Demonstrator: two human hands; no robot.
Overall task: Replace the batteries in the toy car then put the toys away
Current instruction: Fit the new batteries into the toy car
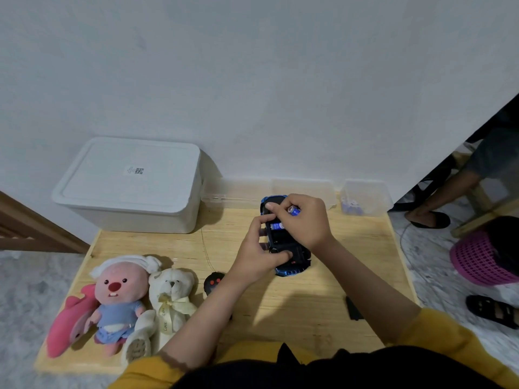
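Observation:
A blue toy car (286,248) lies upside down on the wooden table (280,313), its black underside and open battery bay facing up. One blue battery (277,226) sits in the bay. My left hand (258,254) grips the car's left side and near end. My right hand (304,220) rests over the car's far end and pinches a second blue battery (294,211) between its fingers. A black battery cover (353,308) lies flat on the table to the right of my right forearm.
A lidded white storage bin (132,186) stands at the back left. Clear plastic trays (306,192) and a small clear box with blue batteries (365,200) line the wall. A pink fish plush (70,321), pink beaver plush (118,299), white teddy (171,296) and black remote (214,282) lie front left. Another person's feet (429,219) are at the right.

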